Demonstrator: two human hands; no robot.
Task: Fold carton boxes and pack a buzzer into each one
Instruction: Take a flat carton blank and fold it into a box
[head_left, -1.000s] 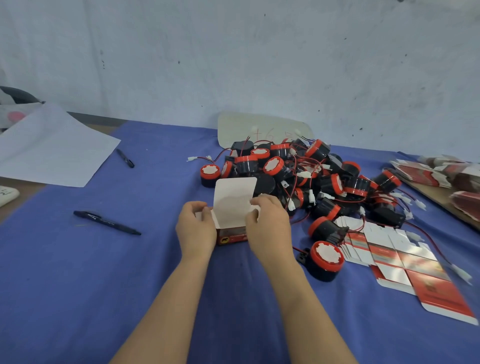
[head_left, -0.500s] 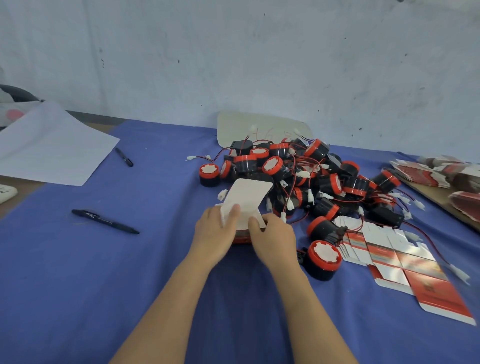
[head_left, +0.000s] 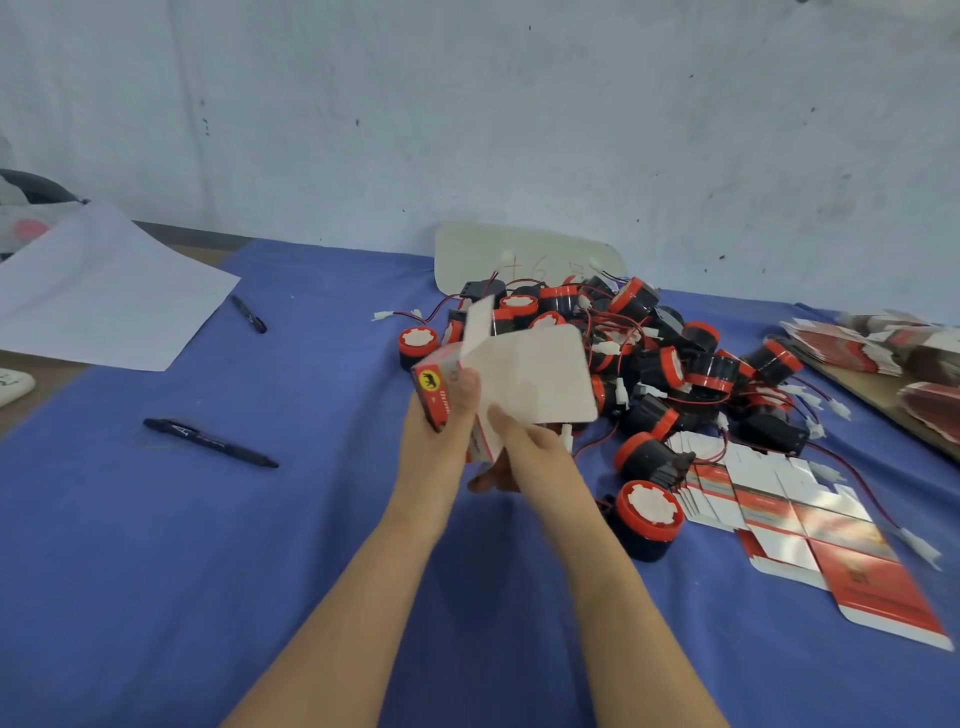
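Carton box (head_left: 530, 374) is up off the blue cloth (head_left: 156, 571) mid-table, white flaps splayed open, w/ the left hand (head_left: 441, 431) wrapped round its red printed side and the right hand (head_left: 530, 457) gripping it from below, thumb on the big flap. Buzzer pile (head_left: 649, 353) sits just far-right of the box. One loose buzzer (head_left: 649, 519) lies near-right w/ flat cartons (head_left: 779, 514) beside it, and a pen (head_left: 208, 441) well left.
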